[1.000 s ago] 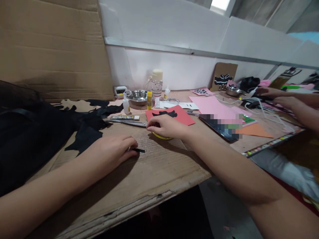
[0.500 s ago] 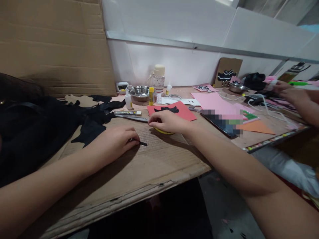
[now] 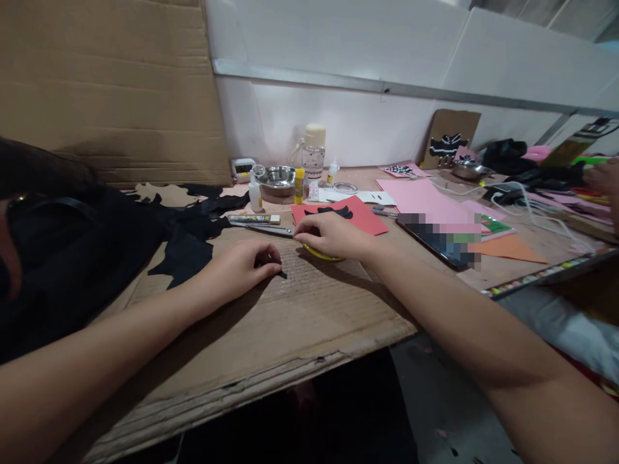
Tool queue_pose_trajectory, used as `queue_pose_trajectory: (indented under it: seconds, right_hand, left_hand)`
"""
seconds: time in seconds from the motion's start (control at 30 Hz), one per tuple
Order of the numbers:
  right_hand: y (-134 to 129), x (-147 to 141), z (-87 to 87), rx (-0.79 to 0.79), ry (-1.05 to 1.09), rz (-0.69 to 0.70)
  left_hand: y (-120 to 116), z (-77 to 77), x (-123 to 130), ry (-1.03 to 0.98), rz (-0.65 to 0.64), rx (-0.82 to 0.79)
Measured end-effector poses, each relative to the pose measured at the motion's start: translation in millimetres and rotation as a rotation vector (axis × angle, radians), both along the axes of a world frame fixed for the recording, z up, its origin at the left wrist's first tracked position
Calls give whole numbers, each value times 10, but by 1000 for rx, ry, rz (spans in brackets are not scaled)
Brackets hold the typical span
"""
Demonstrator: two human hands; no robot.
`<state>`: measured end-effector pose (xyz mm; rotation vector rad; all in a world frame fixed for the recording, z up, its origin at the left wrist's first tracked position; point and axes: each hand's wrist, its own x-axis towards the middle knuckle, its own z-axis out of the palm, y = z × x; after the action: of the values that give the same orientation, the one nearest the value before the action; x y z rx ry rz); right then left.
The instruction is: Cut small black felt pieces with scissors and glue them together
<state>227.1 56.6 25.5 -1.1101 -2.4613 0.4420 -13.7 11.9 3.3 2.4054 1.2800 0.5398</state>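
Note:
My left hand (image 3: 249,267) rests low over the cardboard sheet (image 3: 309,328), thumb and fingers pinched on a small black strip (image 3: 284,275) whose tip sticks out. My right hand (image 3: 333,237) is closed, palm down, at the scissors (image 3: 271,229); their yellow handle (image 3: 322,256) shows under it, while its fingertips are partly hidden. Just behind this hand lies red paper (image 3: 372,219) with a black cut-out shape (image 3: 345,209) on it. What the right fingers grip, if anything, cannot be made out.
Black cloth scraps (image 3: 186,254) lie at the left. Behind are a steel bowl (image 3: 278,180), a glue stick (image 3: 299,187), a small bottle (image 3: 255,193) and a flask (image 3: 314,154). Right of them are pink paper (image 3: 420,200), a phone (image 3: 435,241) and a person's hand (image 3: 602,183).
The view has shifted slightly. Less of the black strip shows beyond my left fingers. The other person's hand at the right has moved toward the frame's edge.

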Motion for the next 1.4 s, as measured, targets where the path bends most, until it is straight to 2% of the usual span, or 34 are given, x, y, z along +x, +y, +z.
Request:
queue_pose_trajectory:
  seconds: [0.13, 0.3, 0.5, 0.7, 0.87, 1.03, 1.17, 1.4]
  right_hand:
    - [120, 123, 79, 71, 82, -202]
    - [345, 472, 228, 106, 133, -428]
    - [456, 715, 213, 32, 101, -466]
    - [488, 839, 254, 38, 124, -517]
    - [415, 675, 215, -31, 91, -433]
    - [205, 357, 145, -123, 21, -262]
    - [49, 209, 130, -161, -53, -119]
    - [-63, 113, 126, -150, -136, -61]
  left_hand:
    - [54, -32, -119, 7, 15, 43]
    - [96, -47, -277, 28, -6, 111]
    - [80, -6, -385, 95, -48, 132]
    - [44, 6, -394, 137, -43, 153]
    - [44, -10, -400, 150, -41, 139]
    - [81, -48, -402, 137, -48, 167]
    - [88, -46, -389, 149, -67, 147]
    - [73, -21, -351, 165, -48, 129]
